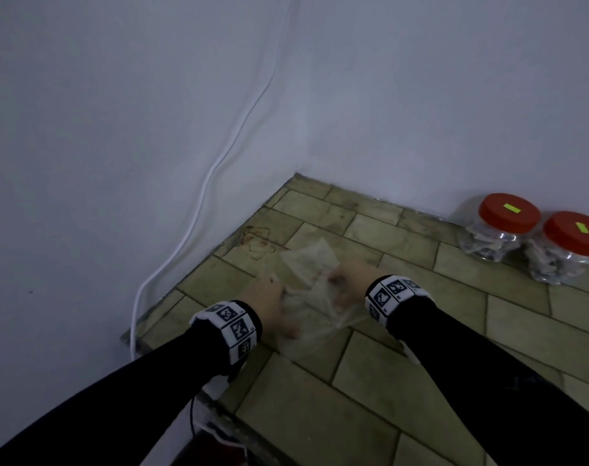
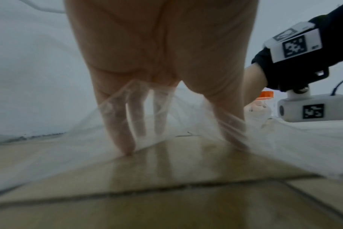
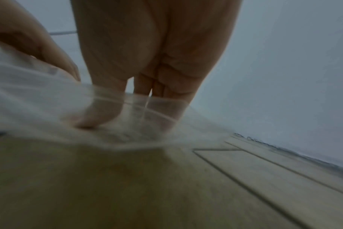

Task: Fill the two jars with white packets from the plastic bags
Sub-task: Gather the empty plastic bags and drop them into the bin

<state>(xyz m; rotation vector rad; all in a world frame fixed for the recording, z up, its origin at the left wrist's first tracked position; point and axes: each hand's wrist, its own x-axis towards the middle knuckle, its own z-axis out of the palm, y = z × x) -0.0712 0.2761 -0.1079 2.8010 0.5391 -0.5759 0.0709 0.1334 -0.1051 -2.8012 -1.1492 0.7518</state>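
Observation:
Empty clear plastic bags (image 1: 311,264) lie crumpled on the tiled floor (image 1: 370,381) near the corner. My left hand (image 1: 279,304) and right hand (image 1: 340,284) both rest on them. In the left wrist view the left hand (image 2: 182,144) points straight fingers (image 2: 123,136) down at the floor with the plastic film (image 2: 284,147) draped over them. The right hand (image 3: 127,124) likewise presses straight fingers (image 3: 166,114) and thumb into the plastic (image 3: 39,100). Two clear jars with red lids (image 1: 501,230) (image 1: 568,250) stand at the right wall, holding white packets. One jar (image 2: 264,99) also shows past my right wrist.
A white cable (image 1: 199,210) runs down the left wall to the floor edge. Loose rubber bands (image 1: 257,242) lie on the tiles near the corner. White walls (image 1: 420,112) close the floor on the left and at the back.

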